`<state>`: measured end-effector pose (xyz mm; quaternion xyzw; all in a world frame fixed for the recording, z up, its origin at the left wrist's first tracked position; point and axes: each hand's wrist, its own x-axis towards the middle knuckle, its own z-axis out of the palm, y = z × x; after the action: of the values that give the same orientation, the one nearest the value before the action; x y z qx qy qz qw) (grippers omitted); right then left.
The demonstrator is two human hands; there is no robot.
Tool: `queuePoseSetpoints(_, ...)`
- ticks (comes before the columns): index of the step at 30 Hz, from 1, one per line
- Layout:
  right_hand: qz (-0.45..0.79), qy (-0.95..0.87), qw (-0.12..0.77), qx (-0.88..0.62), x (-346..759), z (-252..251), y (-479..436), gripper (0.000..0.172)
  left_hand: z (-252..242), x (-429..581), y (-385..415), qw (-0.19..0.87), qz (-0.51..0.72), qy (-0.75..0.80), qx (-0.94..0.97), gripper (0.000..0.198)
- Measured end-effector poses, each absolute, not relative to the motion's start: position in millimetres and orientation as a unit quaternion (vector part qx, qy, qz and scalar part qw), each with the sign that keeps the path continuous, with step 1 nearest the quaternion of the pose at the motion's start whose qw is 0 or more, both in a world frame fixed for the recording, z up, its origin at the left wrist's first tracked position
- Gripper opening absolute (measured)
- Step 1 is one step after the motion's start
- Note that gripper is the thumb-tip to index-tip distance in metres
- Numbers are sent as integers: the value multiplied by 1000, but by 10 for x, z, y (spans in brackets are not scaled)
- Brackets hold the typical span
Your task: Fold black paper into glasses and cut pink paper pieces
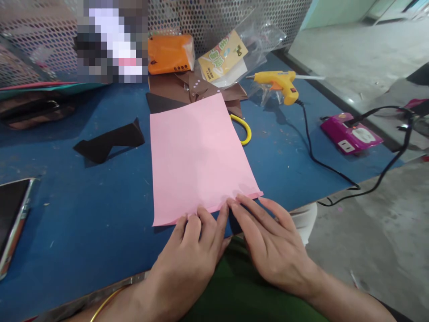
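Note:
A sheet of pink paper (194, 156) lies on the blue table, its near edge turned up in a narrow fold. My left hand (194, 250) grips that edge left of its middle, fingers bent over the paper. Further right along the same fold, my right hand (268, 237) has its fingertips on the edge, fingers close together. The two hands almost meet between the thumbs and forefingers, and parts of the thumbs are hidden. Yellow-handled scissors (247, 132) show one handle loop from under the sheet's right side.
A yellow glue gun (279, 82) lies at the back right, its cord trailing near a purple power socket (351, 133). Brown paper pieces (174, 85), an orange packet (171, 53) and plastic packaging (231, 58) sit behind. A black cut piece (112, 139) and a phone (13, 214) are left.

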<state>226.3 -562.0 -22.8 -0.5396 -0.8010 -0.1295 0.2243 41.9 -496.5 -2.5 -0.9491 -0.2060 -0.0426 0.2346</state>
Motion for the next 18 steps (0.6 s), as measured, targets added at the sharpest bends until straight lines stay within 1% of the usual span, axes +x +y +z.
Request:
queuePoseSetpoints(5,-200,-794,129,-559,2203,-67,-5675,37,-27,401,-4977,239,-41,-205,-948,57)
queuePoseSetpoints(9,-219,-773,63,-592,2185,35,-5680,39,-33,386,-4988,243,-49,-204,-947,55)
queuePoseSetpoints(14,-220,-758,46,-613,2194,92,-5676,39,-36,389,-4981,244,-57,-199,-947,54)
queuePoseSetpoints(16,-205,-744,65,-632,2235,110,-5677,34,-41,392,-4975,246,-62,-199,-947,53)
queuePoseSetpoints(18,-192,-722,109,-655,2303,121,-5679,28,-49,393,-4969,248,-61,-198,-946,52)
